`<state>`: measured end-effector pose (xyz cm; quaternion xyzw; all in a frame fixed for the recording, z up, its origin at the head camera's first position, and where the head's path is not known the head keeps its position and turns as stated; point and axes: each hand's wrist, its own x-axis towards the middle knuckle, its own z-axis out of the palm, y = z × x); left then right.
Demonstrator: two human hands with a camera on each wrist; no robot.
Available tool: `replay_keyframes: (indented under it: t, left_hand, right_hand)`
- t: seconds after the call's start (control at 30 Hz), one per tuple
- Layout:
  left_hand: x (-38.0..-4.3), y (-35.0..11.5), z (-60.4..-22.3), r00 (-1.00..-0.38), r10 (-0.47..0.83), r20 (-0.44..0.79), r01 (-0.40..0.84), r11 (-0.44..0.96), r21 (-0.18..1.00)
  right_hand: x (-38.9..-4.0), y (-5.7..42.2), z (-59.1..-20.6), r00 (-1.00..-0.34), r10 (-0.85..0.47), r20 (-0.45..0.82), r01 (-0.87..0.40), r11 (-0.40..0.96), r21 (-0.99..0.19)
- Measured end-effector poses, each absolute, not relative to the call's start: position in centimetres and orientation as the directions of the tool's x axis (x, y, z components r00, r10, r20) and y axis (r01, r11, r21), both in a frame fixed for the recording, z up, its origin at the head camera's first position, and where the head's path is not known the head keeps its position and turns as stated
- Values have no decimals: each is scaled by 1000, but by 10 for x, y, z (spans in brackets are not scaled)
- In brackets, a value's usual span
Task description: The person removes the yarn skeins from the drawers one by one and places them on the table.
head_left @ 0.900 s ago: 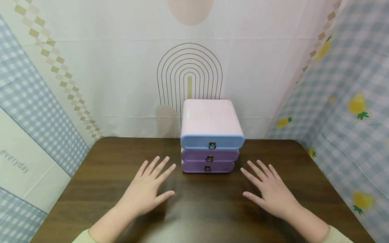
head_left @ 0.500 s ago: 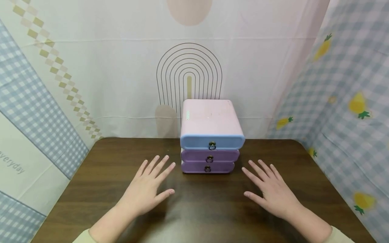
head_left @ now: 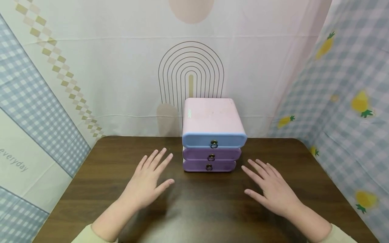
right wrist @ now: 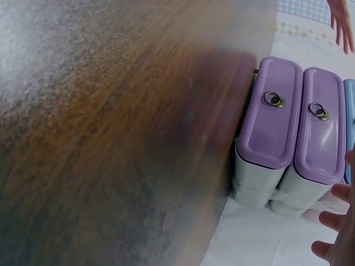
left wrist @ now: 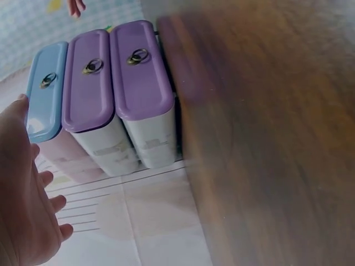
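Your left hand [head_left: 146,184] and right hand [head_left: 271,189] are spread, holding nothing; the little drawer box [head_left: 214,128] stands just ahead, between them.

here's the worktop [head_left: 206,206], dark wood by its grain, smooth, a soft sheen lying across it! the pink casing [head_left: 214,116], smooth plastic by the look of it; the blue front [head_left: 197,140] glossy, the purple fronts [left wrist: 145,91] glossy too, the white sides [left wrist: 148,132] duller. the pulls [head_left: 214,142]: brassy metal! behind, the backdrop [head_left: 127,77], matt, creased cloth, and the gingham [head_left: 343,141], matt, rippling cloth as well.
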<state>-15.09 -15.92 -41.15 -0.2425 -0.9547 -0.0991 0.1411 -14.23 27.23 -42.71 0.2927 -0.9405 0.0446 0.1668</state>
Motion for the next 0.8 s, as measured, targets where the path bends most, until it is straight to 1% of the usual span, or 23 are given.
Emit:
replay_keyframes:
  t: [0.13,0.4,0.6,0.8]
  left_hand:
    - [-156,-159,-407,-844,418,337,489,857,162]
    - [-168,-155,-403,-851,362,381,481,828,287]
    - [-177,-149,-401,-842,352,409,494,808,323]
    - [-184,-145,-397,-848,342,404,491,793,360]
  right_hand:
    - [-142,271,-425,-762,-543,354,-579,815,3]
    - [-146,263,-422,-746,-538,394,-596,802,-33]
    - [-149,255,-420,-752,-519,406,-592,803,-70]
    - [-152,247,-418,-766,-490,416,-578,809,-111]
